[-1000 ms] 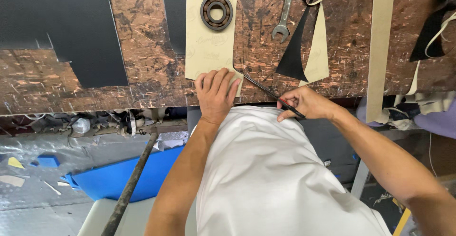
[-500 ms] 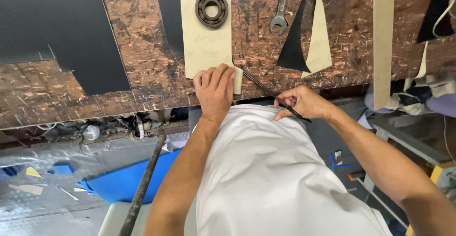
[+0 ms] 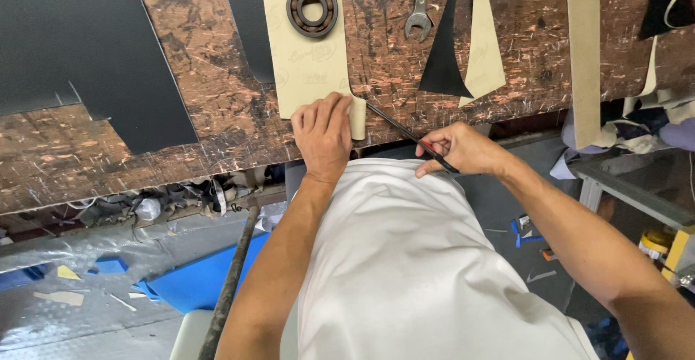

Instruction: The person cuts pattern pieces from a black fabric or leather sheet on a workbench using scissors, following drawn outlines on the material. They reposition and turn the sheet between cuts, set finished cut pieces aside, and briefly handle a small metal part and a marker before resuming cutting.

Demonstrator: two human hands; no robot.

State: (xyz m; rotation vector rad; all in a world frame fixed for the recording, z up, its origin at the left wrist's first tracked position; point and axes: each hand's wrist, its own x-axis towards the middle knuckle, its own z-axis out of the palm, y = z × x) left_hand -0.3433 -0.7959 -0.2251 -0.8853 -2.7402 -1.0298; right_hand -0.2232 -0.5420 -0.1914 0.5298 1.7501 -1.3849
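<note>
A beige sheet (image 3: 308, 63) lies flat on the worn brown workbench (image 3: 217, 114), weighted by a round metal bearing (image 3: 312, 7). My left hand (image 3: 323, 137) presses down on the sheet's near corner, fingers closed over its curled edge. My right hand (image 3: 460, 148) grips a thin black blade tool (image 3: 405, 134) with a red mark, its tip reaching the sheet's edge beside my left thumb.
Large black sheets (image 3: 72, 56) cover the bench's left side. A spanner (image 3: 418, 5), a black triangular offcut (image 3: 443, 48), a beige triangular offcut (image 3: 486, 48) and a long beige strip (image 3: 583, 48) lie to the right. Below, a blue panel (image 3: 195, 280) and scraps lie on the floor.
The view has shifted slightly, moving the bench up in frame. My hands stay at the sheet's near corner with the blade against its edge.
</note>
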